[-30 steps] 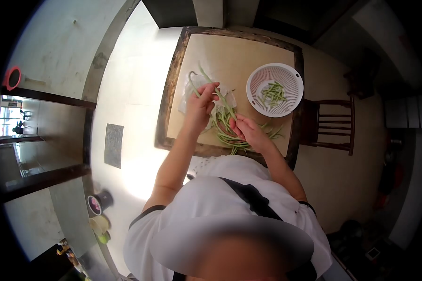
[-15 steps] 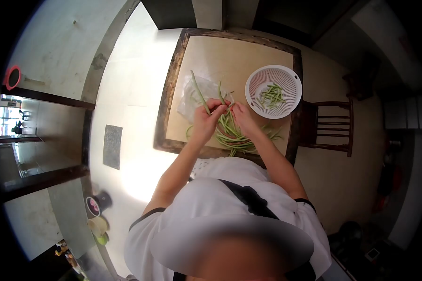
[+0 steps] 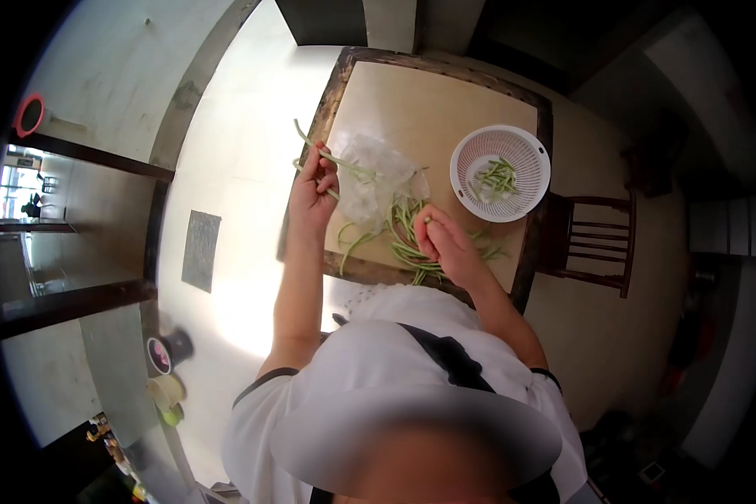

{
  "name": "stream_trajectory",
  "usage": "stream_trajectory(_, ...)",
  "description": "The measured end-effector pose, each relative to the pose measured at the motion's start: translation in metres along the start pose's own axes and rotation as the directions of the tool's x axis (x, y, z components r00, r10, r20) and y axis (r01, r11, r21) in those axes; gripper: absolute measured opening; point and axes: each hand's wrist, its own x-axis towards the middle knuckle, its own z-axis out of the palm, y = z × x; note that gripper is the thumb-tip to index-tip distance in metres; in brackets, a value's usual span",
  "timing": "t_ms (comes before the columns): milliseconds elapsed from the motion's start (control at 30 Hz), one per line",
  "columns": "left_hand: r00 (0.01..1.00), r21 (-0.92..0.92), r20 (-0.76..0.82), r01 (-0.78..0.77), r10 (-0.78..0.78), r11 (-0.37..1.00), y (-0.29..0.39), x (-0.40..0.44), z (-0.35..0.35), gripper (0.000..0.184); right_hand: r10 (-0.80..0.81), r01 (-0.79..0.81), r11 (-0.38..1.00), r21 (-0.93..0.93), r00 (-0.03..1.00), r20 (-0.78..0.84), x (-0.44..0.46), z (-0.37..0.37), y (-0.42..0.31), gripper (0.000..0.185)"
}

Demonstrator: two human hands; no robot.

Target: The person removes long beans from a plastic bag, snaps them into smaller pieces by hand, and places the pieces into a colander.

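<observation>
Where the right hand (image 3: 445,244) curls, one green bean (image 3: 428,220) shows — mostly hidden.

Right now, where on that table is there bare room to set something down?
The biggest bare patch is the far part of the tabletop, between its wooden border, the plastic bag and the white colander. A narrower strip runs between bag and colander. The near side is crowded: the green bean pile lies there by the right hand.

L hand (image 3: 313,189) is covering pt of its beans (image 3: 303,133); R hand (image 3: 445,244) is hiding pt of bean pile (image 3: 405,228). Pale brim (image 3: 311,433) is blurring; btm edge is cutting off shirt (image 3: 361,353). Dark items (image 3: 617,433), lower R, are blurring, unID'd.
</observation>
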Motion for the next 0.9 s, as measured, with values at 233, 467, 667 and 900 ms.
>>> stream_trajectory(233,0.983,0.588,0.023,0.135,-0.183,0.798,-0.042,-0.025,0.028,0.019,0.105,-0.013,0.933,0.360,0.965,-0.239,0.024,0.000,0.009,0.017)
stream_trajectory(467,0.988,0.795,0.089,0.005,-0.125,0.607,-0.063,-0.029,0.030,0.019,0.135,-0.126,0.970,0.208,0.990,-0.033,0.023,0.004,0.018,0.018)
stream_trajectory(667,0.978,0.896,0.152,-0.074,-0.145,0.437,-0.063,-0.031,0.029,0.015,0.156,-0.116,0.950,0.290,0.981,-0.118,0.022,0.002,0.040,0.022)
stream_trajectory(900,0.904,0.901,0.428,-0.427,0.006,0.080,-0.082,-0.033,0.002,0.014,0.227,-0.178,0.971,0.162,0.898,-0.376,0.039,-0.003,0.049,0.021)
